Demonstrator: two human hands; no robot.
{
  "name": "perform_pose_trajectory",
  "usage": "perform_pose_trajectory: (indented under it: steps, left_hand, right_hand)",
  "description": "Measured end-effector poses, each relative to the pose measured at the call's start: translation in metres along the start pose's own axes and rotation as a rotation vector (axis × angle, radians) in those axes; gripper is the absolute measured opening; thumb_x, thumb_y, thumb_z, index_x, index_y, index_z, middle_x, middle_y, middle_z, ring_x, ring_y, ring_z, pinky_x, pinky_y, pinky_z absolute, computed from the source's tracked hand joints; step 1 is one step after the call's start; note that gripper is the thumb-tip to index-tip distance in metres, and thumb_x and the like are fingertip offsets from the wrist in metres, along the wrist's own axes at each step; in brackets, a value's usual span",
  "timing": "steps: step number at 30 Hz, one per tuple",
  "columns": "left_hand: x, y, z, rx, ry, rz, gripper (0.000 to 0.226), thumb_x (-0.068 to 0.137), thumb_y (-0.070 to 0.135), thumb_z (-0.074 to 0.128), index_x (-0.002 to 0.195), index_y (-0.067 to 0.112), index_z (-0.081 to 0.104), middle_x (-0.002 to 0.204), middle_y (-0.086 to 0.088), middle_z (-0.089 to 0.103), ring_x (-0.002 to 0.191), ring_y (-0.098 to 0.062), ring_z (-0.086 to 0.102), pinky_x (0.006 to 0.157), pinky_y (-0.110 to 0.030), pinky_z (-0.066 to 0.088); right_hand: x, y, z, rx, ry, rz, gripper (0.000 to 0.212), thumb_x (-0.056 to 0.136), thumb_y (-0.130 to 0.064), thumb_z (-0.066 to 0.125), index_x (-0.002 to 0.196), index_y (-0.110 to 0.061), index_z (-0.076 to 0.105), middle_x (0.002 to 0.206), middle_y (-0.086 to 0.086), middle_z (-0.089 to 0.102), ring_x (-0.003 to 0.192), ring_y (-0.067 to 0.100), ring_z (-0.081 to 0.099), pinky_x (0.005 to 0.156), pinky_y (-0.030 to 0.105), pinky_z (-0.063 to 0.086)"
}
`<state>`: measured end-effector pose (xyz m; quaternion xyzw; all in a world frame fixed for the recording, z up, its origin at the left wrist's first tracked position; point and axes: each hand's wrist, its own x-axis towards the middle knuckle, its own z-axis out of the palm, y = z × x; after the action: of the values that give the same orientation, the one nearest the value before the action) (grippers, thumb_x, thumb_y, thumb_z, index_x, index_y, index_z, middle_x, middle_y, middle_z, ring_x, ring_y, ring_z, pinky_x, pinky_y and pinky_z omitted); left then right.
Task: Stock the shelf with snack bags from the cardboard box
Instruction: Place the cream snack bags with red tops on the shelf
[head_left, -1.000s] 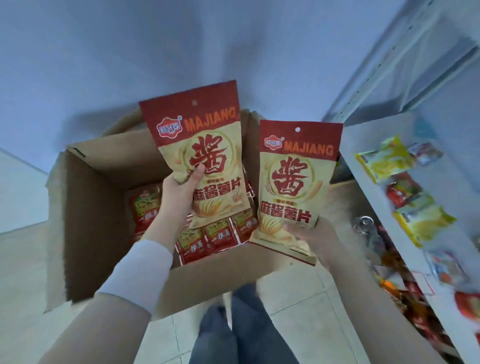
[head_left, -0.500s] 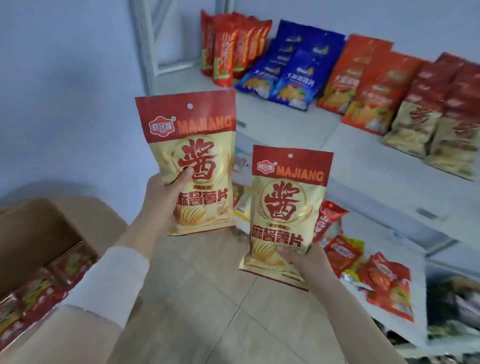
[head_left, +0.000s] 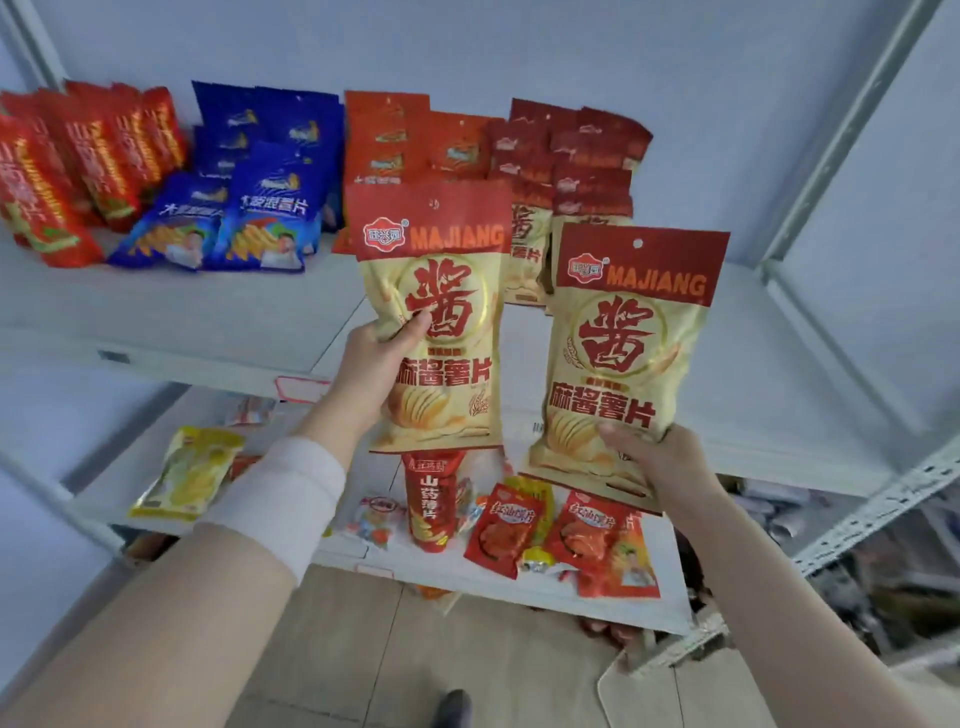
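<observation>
Since the earlier frames the two snack bags have been swung away from the cardboard box, which is no longer in view, and brought up in front of the shelf; the grips on them are unchanged. The left snack bag (head_left: 436, 312) is held upright, long axis vertical and printed face toward the camera, above the front edge of the upper shelf board (head_left: 182, 312). The right snack bag (head_left: 628, 353) is held the same way, slightly lower, just beside the first and not touching it. The left hand (head_left: 371, 369) is clamped on its bag at the left edge, with the thumb pressed across the front. The right hand (head_left: 665, 462) is closed round the lower end of its bag. A row of matching bags (head_left: 525, 244) is seen leaning at the back of the board, directly behind the gap between the two held bags, so the target is judged to lie forward and away from both hands, with the left bag the nearer to it. Orange bags (head_left: 387, 140) and blue bags (head_left: 270, 208) are ranged further left.
</observation>
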<state>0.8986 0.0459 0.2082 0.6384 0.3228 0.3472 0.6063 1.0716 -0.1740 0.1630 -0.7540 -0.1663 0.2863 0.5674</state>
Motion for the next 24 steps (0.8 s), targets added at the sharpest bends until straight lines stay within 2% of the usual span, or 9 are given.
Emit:
perform_pose_trajectory:
  steps: [2, 5, 7, 9, 11, 12, 15, 20, 24]
  left_hand:
    - [0.036, -0.003, 0.018, -0.014, -0.056, -0.028, 0.015, 0.086, 0.036, 0.063, 0.091, 0.022, 0.066, 0.094, 0.001, 0.072, 0.093, -0.018, 0.068, 0.086, -0.036, 0.052]
    - [0.097, -0.008, 0.041, -0.018, -0.107, -0.035, 0.026, 0.084, 0.04, 0.064, 0.101, 0.019, 0.065, 0.101, -0.002, 0.072, 0.097, -0.019, 0.067, 0.093, -0.042, 0.05]
    - [0.135, -0.01, 0.054, -0.022, -0.13, -0.049, 0.026, 0.082, 0.041, 0.066, 0.1, 0.022, 0.065, 0.101, 0.0, 0.071, 0.097, -0.018, 0.066, 0.095, -0.044, 0.048]
    - [0.167, -0.012, 0.067, -0.038, -0.15, -0.078, 0.039, 0.075, 0.046, 0.07, 0.105, 0.021, 0.064, 0.102, 0.0, 0.072, 0.097, -0.019, 0.067, 0.096, -0.046, 0.048]
    - [0.197, -0.02, 0.08, -0.036, -0.181, -0.094, 0.059, 0.068, 0.048, 0.073, 0.118, 0.019, 0.06, 0.106, -0.001, 0.071, 0.098, -0.019, 0.067, 0.094, -0.046, 0.049]
    - [0.209, -0.025, 0.087, -0.035, -0.193, -0.097, 0.058, 0.071, 0.045, 0.073, 0.12, 0.019, 0.058, 0.107, -0.001, 0.071, 0.098, -0.019, 0.067, 0.093, -0.045, 0.05]
    - [0.245, -0.046, 0.102, 0.014, -0.105, -0.111, 0.032, 0.08, 0.034, 0.072, 0.108, 0.026, 0.058, 0.103, 0.004, 0.069, 0.1, -0.018, 0.065, 0.091, -0.042, 0.051]
    - [0.277, -0.07, 0.119, 0.313, 0.126, -0.03, 0.054, 0.077, 0.037, 0.074, 0.117, 0.008, 0.052, 0.115, -0.002, 0.062, 0.103, -0.018, 0.061, 0.086, -0.033, 0.05]
    - [0.279, -0.073, 0.129, 0.37, 0.2, 0.089, 0.056, 0.078, 0.033, 0.074, 0.12, 0.005, 0.048, 0.115, -0.005, 0.06, 0.101, -0.016, 0.059, 0.078, -0.021, 0.044]
  right_hand:
    - [0.03, -0.013, -0.005, 0.028, 0.021, -0.009, 0.033, 0.068, -0.026, 0.082, 0.093, -0.01, 0.068, 0.089, 0.008, 0.073, 0.083, 0.026, 0.07, 0.083, 0.043, 0.056]
    - [0.081, -0.036, -0.007, 0.047, 0.047, -0.024, 0.021, 0.071, -0.018, 0.08, 0.085, -0.01, 0.066, 0.084, 0.008, 0.071, 0.078, 0.023, 0.068, 0.076, 0.035, 0.057]
    - [0.118, -0.047, -0.006, 0.038, 0.07, -0.018, 0.023, 0.07, -0.019, 0.081, 0.086, -0.011, 0.067, 0.088, 0.009, 0.071, 0.082, 0.025, 0.068, 0.079, 0.036, 0.055]
    - [0.15, -0.055, -0.003, 0.017, 0.067, -0.005, 0.027, 0.07, -0.02, 0.081, 0.091, -0.009, 0.068, 0.092, 0.009, 0.072, 0.083, 0.024, 0.069, 0.079, 0.034, 0.055]
    - [0.181, -0.059, 0.003, 0.005, 0.064, 0.004, 0.035, 0.071, -0.021, 0.08, 0.101, -0.009, 0.066, 0.094, 0.007, 0.072, 0.084, 0.02, 0.069, 0.072, 0.031, 0.056]
    - [0.194, -0.06, 0.006, -0.019, 0.071, 0.001, 0.038, 0.072, -0.022, 0.08, 0.104, -0.01, 0.065, 0.094, 0.003, 0.071, 0.083, 0.017, 0.069, 0.067, 0.028, 0.055]
    - [0.226, -0.061, 0.01, -0.141, 0.136, -0.014, 0.046, 0.071, -0.029, 0.079, 0.109, -0.015, 0.056, 0.093, -0.006, 0.066, 0.081, 0.009, 0.063, 0.06, 0.022, 0.047]
    - [0.25, -0.057, 0.012, -0.268, 0.247, -0.06, 0.065, 0.066, -0.032, 0.083, 0.118, -0.015, 0.047, 0.105, -0.003, 0.06, 0.095, 0.016, 0.06, 0.074, 0.029, 0.05]
    - [0.256, -0.052, 0.016, -0.283, 0.277, -0.084, 0.07, 0.068, -0.031, 0.082, 0.123, -0.015, 0.043, 0.101, -0.008, 0.056, 0.092, 0.011, 0.056, 0.063, 0.017, 0.044]
